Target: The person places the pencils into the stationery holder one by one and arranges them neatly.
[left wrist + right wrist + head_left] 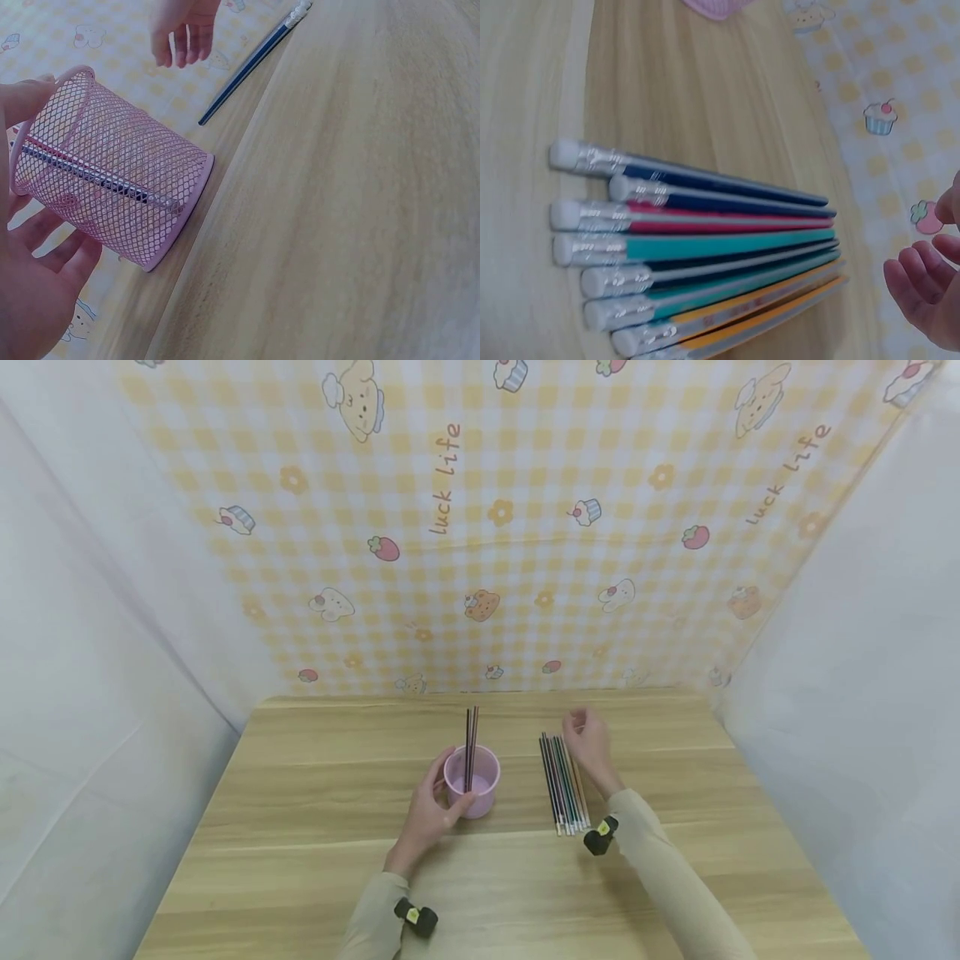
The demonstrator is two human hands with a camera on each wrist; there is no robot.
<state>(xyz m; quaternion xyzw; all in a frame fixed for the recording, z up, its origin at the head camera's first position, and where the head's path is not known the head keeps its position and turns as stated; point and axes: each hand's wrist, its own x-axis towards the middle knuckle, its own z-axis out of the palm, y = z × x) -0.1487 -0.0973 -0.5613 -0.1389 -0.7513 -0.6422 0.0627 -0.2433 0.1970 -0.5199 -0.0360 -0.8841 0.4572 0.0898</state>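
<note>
A pink mesh pen cup (478,810) stands on the wooden table, and my left hand (429,818) holds it round the side, thumb near the front. Several slim pencils (470,747) lean upright inside; their lower ends show through the mesh wall (127,165) in the left wrist view. To the right of the cup lies a row of pencils (564,785) with white erasers toward me. My right hand (590,743) is above the far end of this row, fingers loosely bent. Nothing is visible between those fingers in the right wrist view, where dark blue, red, teal (727,244) and orange pencils show.
The wood-grain table (300,827) ends at a yellow checked cloth (525,568) hanging behind it. White sheets (90,652) close off both sides. A small black camera is strapped on each wrist.
</note>
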